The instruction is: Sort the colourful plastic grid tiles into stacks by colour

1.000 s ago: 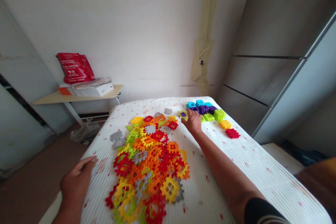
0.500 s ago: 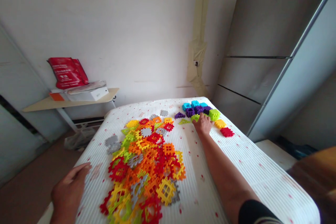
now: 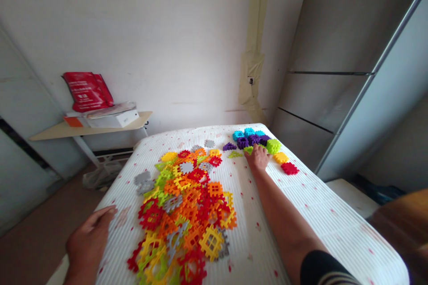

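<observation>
A large heap of flat waffle-grid plastic blocks [image 3: 187, 209] in red, orange, yellow, lime and grey covers the middle of the mattress. My right hand [image 3: 257, 158] reaches across to the far end, its fingertips down on a small lime piece [image 3: 248, 149]. Stacked groups lie around it: cyan blocks [image 3: 243, 133], purple blocks [image 3: 252, 140], a lime stack [image 3: 273, 145], a yellow stack [image 3: 281, 157] and a red stack [image 3: 289, 168]. A loose purple piece [image 3: 229, 146] and a flat lime piece [image 3: 235, 154] lie left of that hand. My left hand [image 3: 88, 242] rests on the near mattress edge beside the heap, holding nothing.
The mattress [image 3: 301, 213] has a ribbed white cover with red specks. Beyond its far left corner, a wall shelf [image 3: 90, 130] carries a red bag and white box. A plastic bag lies on the floor below. Grey wardrobe doors [image 3: 321, 98] stand right.
My right hand has shifted right, from the purple piece to the lime stack's side, leaving the purple and lime pieces uncovered. The view has swung slightly. My left hand has barely moved.
</observation>
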The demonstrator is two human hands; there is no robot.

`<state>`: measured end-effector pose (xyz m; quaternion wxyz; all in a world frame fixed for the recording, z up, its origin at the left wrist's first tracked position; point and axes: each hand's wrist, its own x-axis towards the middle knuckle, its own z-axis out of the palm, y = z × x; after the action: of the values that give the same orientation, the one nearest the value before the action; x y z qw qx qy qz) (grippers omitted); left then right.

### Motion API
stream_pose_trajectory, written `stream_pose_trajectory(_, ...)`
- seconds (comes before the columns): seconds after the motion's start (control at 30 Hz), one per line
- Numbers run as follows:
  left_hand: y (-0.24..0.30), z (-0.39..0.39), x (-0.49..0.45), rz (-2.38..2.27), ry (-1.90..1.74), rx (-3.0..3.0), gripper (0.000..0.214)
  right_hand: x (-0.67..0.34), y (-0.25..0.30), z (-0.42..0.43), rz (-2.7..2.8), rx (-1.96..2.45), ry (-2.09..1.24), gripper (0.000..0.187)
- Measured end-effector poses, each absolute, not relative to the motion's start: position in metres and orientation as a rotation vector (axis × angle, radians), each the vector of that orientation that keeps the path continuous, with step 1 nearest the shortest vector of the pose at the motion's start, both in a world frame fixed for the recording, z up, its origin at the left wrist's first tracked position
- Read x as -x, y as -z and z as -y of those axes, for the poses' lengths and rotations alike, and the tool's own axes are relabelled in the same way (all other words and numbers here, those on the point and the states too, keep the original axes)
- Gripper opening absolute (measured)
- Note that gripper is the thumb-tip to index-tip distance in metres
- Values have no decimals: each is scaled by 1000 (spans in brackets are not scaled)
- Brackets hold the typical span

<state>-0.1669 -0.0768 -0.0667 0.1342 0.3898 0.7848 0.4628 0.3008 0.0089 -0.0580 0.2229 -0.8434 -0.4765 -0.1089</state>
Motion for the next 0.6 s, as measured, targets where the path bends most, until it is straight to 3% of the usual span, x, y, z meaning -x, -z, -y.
stream_pose_trajectory(0.33, 84, 72, 178, -2205, -1406, -1186, 34, -304, 62, -10, 1341, 2242, 398, 38)
stream_pose_trajectory(0.47, 89, 71, 178, -2085, -1514, -1227, 36, -297, 67, -11, 1658, 1939, 485, 34)
stream_pose_trajectory(0.6, 89, 73, 177, -2094, -1525, -1268, 36, -273, 74, -9, 2075, 1754, 273, 27)
